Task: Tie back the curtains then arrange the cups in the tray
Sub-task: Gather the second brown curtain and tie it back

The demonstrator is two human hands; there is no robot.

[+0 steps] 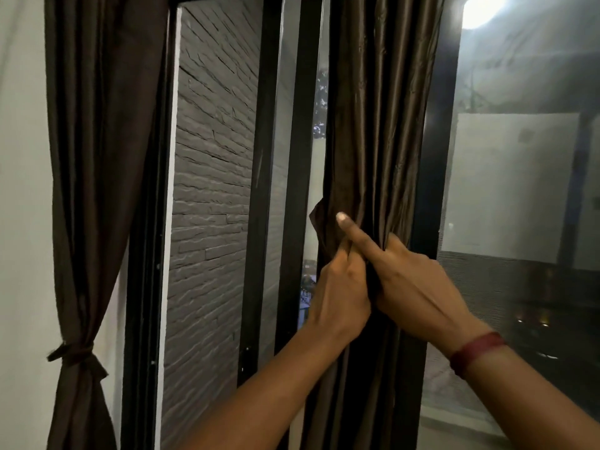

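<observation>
Tied curtain (pixel 87 190) at frame left; window (pixel 269 125) centre; second curtain (pixel 373 125) right of it, left hand (pixel 341 287) and right hand (pixel 412 287) gripping it.

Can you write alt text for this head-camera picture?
The left hand and right hand gather the right curtain at a black-framed window; the right index finger sticks out straight. The left curtain is already tied back.

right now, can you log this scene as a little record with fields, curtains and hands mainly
left curtain: gathered, bound low with a tie
right curtain: bunched by both hands, not yet tied
left hand: grips the right curtain's bunch
right hand: grips the same bunch, forefinger straight; red wristband
outside: grey brick wall
</observation>
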